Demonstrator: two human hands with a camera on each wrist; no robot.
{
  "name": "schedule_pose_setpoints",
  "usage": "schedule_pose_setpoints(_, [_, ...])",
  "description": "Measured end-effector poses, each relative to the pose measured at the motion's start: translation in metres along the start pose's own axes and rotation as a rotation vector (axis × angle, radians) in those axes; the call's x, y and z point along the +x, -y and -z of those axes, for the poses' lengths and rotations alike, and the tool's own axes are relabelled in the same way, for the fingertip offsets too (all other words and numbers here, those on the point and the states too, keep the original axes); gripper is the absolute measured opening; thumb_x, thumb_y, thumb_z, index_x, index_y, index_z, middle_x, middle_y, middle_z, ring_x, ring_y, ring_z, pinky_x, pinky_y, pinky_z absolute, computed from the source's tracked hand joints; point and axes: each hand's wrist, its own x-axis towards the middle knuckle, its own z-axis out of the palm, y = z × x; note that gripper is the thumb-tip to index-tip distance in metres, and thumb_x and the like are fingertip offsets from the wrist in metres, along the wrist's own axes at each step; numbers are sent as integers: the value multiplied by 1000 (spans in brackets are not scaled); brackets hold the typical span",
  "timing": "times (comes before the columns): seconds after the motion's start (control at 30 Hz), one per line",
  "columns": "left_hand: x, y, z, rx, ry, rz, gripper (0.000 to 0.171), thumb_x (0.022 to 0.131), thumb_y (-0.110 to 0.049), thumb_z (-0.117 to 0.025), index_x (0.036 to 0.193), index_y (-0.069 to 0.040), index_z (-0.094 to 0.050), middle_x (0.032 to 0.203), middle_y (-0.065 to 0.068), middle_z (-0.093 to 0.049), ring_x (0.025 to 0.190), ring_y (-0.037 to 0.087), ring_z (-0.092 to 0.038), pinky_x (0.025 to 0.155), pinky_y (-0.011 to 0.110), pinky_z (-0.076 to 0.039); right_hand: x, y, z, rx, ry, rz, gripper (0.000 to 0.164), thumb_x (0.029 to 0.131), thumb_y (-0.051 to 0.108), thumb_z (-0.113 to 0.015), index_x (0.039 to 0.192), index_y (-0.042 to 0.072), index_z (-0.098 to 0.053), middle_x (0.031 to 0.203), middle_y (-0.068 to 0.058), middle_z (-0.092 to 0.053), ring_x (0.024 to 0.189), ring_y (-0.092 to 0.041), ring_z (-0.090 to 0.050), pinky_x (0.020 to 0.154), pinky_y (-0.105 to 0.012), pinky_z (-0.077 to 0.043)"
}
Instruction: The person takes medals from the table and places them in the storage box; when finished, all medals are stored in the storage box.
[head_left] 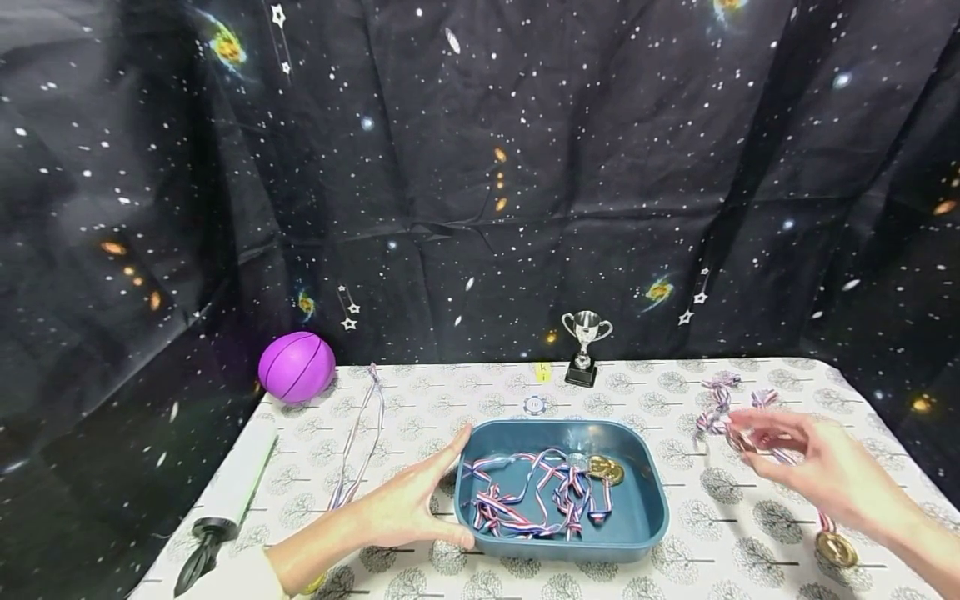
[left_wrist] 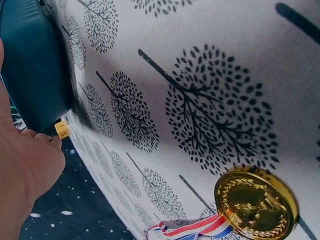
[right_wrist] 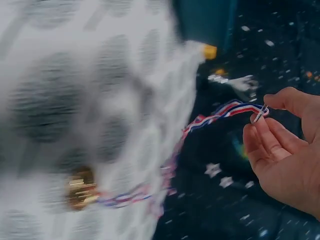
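My left hand (head_left: 408, 508) grips the left end of a blue tray (head_left: 645, 533), thumb and fingers at its two left corners. Inside the tray lie tangled striped ribbons (head_left: 525, 525) and gold medals (head_left: 606, 470). Above the table's right side my right hand (head_left: 806, 458) pinches a medal (right_wrist: 260, 114) by its rim, seen nearly edge-on. Its striped ribbon (right_wrist: 220, 115) trails from the fingers. Another gold medal (head_left: 836, 550) lies near the right front, blurred in the right wrist view. A gold medal (left_wrist: 257, 204) on a ribbon rests left of the tray.
At the back left sits a purple ball (head_left: 297, 367), with a white hand pump (head_left: 236, 475) in front of it. A silver trophy cup (head_left: 583, 350), a yellow cube (head_left: 543, 372) and a poker chip (head_left: 535, 405) stand behind the tray. A ribbon (head_left: 360, 442) lies on the left.
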Motion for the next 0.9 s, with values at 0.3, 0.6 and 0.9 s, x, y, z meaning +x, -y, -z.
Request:
schedule_pose_setpoints(0.3, [0,0,0,6,4,15,136,75,-63,-90,172,-31,1,175,6,-17,158,30,-26,124,60,-26,67,69,26,115,44,23,43,94,3,-77,136,8,-70,122,1,-77,99,-3,-69,79,-14,-56])
schedule_pose_setpoints(0.6, [0,0,0,3,8,21,137,75,-61,-91,172,-29,0,175,5,-15,158,29,-25,125,60,-25,108,134,36,199,90,42,42,97,11,-79,138,10,-71,124,-2,-76,101,-10,-69,83,-16,-57])
schedule_pose_setpoints(0.9, [0,0,0,-2,10,25,136,75,-61,-91,172,-29,-1,176,4,-14,158,29,-24,125,59,-25,128,190,31,258,142,128,39,96,10,-79,134,10,-74,119,-8,-77,99,-17,-70,83,-18,-58])
